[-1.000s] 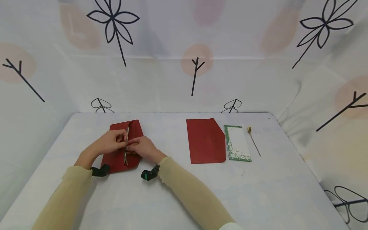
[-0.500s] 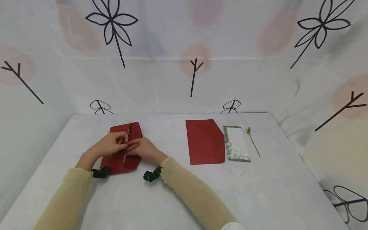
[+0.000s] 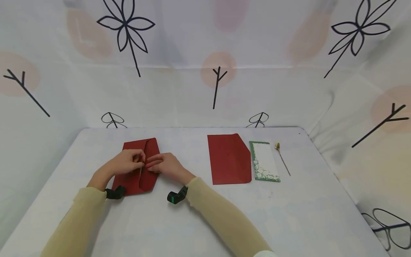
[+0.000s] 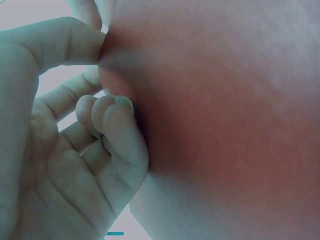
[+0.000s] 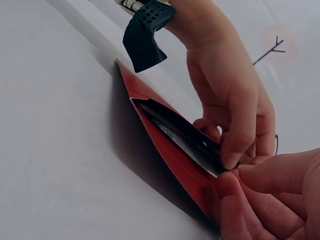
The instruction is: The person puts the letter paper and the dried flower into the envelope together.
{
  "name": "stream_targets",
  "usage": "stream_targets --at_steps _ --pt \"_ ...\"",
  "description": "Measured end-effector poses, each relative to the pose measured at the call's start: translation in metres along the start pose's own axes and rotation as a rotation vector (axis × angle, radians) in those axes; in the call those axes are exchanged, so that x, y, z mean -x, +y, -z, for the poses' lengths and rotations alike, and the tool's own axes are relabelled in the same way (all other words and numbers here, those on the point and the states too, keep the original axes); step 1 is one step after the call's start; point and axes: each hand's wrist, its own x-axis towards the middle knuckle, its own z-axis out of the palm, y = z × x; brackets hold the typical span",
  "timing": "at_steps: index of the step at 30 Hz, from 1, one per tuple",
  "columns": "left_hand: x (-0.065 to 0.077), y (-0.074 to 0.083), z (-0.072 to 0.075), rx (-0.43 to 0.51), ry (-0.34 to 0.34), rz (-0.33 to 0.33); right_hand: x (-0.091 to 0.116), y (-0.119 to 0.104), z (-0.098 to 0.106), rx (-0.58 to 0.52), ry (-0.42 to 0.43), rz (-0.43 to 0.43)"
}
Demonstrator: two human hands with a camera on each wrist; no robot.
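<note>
A red envelope (image 3: 131,182) lies at the left of the table, its mouth running lengthwise. My left hand (image 3: 126,160) pinches the panel edge at the middle of that mouth, thumb against forefinger. From the other side my right hand (image 3: 168,166) brings thumb and forefinger together on the envelope's mouth, close to the left fingertips. In the right wrist view the mouth gapes, and a card with a green patterned edge (image 5: 162,126) shows inside. The left wrist view has the red panel (image 4: 210,110) large and blurred beside the curled left fingers (image 4: 125,135).
A second red envelope (image 3: 228,160) lies flat right of centre. Beside it are a white card with a green floral border (image 3: 264,162) and a dried flower (image 3: 278,147) on a thin stem. Patterned white cloth (image 3: 179,92) hangs behind the table.
The right hand has shifted slightly right, away from the left hand. The envelope's mouth has narrowed, and the thin strip that showed along it is hidden. The left hand keeps its pinch.
</note>
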Motion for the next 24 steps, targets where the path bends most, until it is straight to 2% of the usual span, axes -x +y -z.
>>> stream_targets --at_steps 9,17,24 --pt "0.001 0.004 -0.001 -0.024 -0.004 0.011 0.008 -0.005 0.006 -0.005 0.007 0.01" --pt "0.0 0.004 -0.002 -0.034 -0.007 0.027 0.014 -0.007 0.014 0.058 0.017 0.004" --pt "-0.001 0.003 -0.003 -0.038 -0.011 0.033 0.019 -0.007 0.022 0.037 0.007 0.02"
